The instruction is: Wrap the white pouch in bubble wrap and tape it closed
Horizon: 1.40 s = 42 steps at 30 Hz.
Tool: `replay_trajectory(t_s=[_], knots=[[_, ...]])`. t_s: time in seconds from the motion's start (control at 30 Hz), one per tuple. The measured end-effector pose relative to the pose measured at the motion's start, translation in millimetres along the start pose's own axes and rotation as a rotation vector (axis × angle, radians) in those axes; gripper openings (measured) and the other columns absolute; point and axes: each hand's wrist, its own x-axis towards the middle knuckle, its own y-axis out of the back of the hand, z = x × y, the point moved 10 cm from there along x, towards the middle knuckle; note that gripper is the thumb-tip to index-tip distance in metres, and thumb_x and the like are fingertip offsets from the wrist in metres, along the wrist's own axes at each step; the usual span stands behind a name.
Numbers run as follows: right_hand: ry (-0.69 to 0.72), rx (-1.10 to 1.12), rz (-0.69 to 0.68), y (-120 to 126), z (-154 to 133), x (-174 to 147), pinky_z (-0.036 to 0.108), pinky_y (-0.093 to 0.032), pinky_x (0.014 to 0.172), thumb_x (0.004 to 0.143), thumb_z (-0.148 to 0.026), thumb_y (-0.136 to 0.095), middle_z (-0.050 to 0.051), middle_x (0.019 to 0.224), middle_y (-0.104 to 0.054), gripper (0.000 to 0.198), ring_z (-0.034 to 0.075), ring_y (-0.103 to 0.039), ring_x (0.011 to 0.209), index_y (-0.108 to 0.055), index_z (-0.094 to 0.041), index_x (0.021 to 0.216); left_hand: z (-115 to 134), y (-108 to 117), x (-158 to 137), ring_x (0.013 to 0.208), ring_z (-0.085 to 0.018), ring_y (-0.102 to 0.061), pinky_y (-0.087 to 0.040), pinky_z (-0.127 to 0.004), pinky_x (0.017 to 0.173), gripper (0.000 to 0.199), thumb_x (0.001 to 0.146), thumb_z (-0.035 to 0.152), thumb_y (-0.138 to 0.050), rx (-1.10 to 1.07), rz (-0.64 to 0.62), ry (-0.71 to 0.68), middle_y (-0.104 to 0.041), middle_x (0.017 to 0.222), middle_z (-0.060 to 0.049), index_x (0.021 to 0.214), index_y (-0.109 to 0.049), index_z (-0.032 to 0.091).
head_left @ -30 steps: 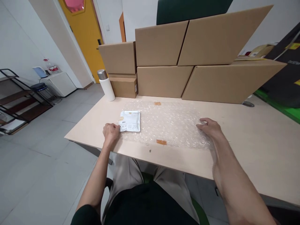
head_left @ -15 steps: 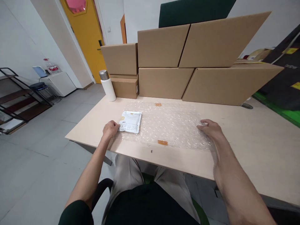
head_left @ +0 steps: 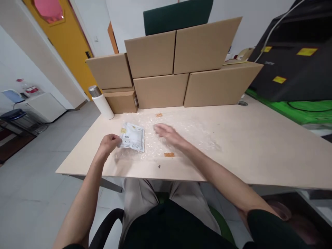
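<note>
A flat white printed pouch (head_left: 136, 137) lies at the left end of a sheet of bubble wrap (head_left: 150, 147). My left hand (head_left: 109, 143) pinches the pouch's left edge between thumb and fingertips, and that side looks slightly raised. Over the middle of the bubble wrap is my right hand (head_left: 168, 133), its fingers stretched toward the pouch and a little blurred. It holds nothing that I can see. Two orange-brown tape pieces (head_left: 169, 155) sit on the wrap's near and far edges.
Cardboard boxes (head_left: 160, 91) are stacked along the table's back edge. A white bottle (head_left: 103, 106) with a metal cap stands at the back left. Behind the table's right side is a large black case (head_left: 293, 69) on a green surface (head_left: 306, 110).
My right hand has moved left from the bubble wrap's right end to its middle. My left hand still grips the pouch edge. The view has turned to the right.
</note>
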Motion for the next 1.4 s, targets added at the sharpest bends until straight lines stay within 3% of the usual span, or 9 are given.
replay_trajectory(t_s=[0.1,0.2,0.43,0.73,0.83,0.97,1.1,1.23,1.4], knots=[[-0.196,0.251,-0.112,-61.6,19.8,11.6,0.037,-0.045,0.089,0.089,-0.055,-0.059,0.005,0.118,-0.064,0.034,0.023,-0.056,0.106,-0.064,-0.027,0.107,44.4,-6.0,-9.4,0.059,-0.014,-0.053,-0.036,-0.025,0.054,0.011,0.067,0.028,-0.059,0.175,0.051,-0.109,-0.062,0.063,0.000,0.073,-0.059,0.018],[-0.324,0.450,-0.067,-68.4,34.5,11.7,0.036,-0.047,0.080,0.091,-0.064,-0.050,0.007,0.117,-0.063,0.045,0.023,-0.058,0.099,-0.064,-0.025,0.108,98.8,-33.1,-25.0,0.068,-0.018,-0.060,-0.040,-0.027,0.061,0.013,0.073,0.026,-0.056,0.393,0.043,-0.224,-0.069,0.075,-0.004,0.081,-0.063,0.018],[-0.406,0.667,0.055,-6.5,52.4,-1.7,0.029,-0.046,0.062,0.089,-0.061,-0.055,0.002,0.067,-0.057,0.045,0.016,-0.052,0.064,-0.058,-0.019,0.072,174.0,-144.7,-55.2,0.100,-0.032,-0.067,-0.047,-0.035,0.077,0.027,0.087,0.024,-0.051,0.724,-0.068,-0.362,-0.072,0.103,-0.020,0.103,-0.070,0.012],[-0.210,0.112,0.418,77.4,69.1,-7.1,0.027,-0.042,0.069,0.081,-0.045,-0.064,-0.001,0.065,-0.054,0.030,0.017,-0.052,0.075,-0.053,-0.022,0.065,160.7,-240.4,-65.5,0.105,-0.034,-0.067,-0.048,-0.039,0.086,0.030,0.086,0.011,-0.052,0.760,-0.177,-0.441,-0.067,0.109,-0.026,0.112,-0.068,0.007],[-0.003,-0.118,0.383,77.6,44.1,2.0,0.028,-0.042,0.080,0.087,-0.049,-0.054,0.001,0.084,-0.063,0.028,0.018,-0.054,0.090,-0.061,-0.022,0.079,157.3,-240.5,-72.7,0.109,-0.035,-0.064,-0.047,-0.040,0.088,0.030,0.088,0.016,-0.051,0.754,-0.213,-0.481,-0.067,0.110,-0.026,0.110,-0.069,0.007],[-0.070,-0.173,0.155,46.5,52.0,19.2,0.030,-0.041,0.073,0.092,-0.063,-0.040,0.002,0.071,-0.058,0.051,0.018,-0.053,0.074,-0.055,-0.021,0.068,142.8,-203.5,-71.5,0.110,-0.030,-0.064,-0.047,-0.038,0.093,0.034,0.093,0.027,-0.044,0.691,-0.243,-0.549,-0.069,0.111,-0.018,0.110,-0.070,0.014],[-0.113,-0.187,0.179,45.0,54.1,24.4,0.031,-0.042,0.073,0.087,-0.074,-0.043,0.004,0.072,-0.060,0.059,0.020,-0.055,0.077,-0.055,-0.021,0.065,89.9,-97.9,-39.6,0.116,-0.031,-0.059,-0.047,-0.043,0.095,0.045,0.086,0.042,-0.055,0.196,0.228,-0.263,-0.063,0.119,-0.020,0.119,-0.063,0.013],[-0.230,-0.016,0.169,50.3,60.0,23.7,0.033,-0.045,0.074,0.080,-0.079,-0.052,0.006,0.077,-0.062,0.060,0.022,-0.057,0.078,-0.064,-0.020,0.080,45.8,-123.3,-28.0,0.075,-0.021,-0.066,-0.050,-0.032,0.067,0.061,0.073,0.066,-0.062,-0.388,-0.129,0.042,-0.068,0.091,-0.011,0.105,-0.064,0.014],[-0.417,0.295,0.161,70.0,65.4,9.7,0.037,-0.050,0.081,0.085,-0.080,-0.040,0.010,0.087,-0.067,0.070,0.022,-0.063,0.082,-0.064,-0.017,0.102,107.6,-147.6,-44.4,0.097,-0.019,-0.064,-0.049,-0.030,0.077,0.067,0.086,0.070,-0.043,-0.488,-0.055,-0.159,-0.065,0.122,-0.011,0.126,-0.058,0.019]])
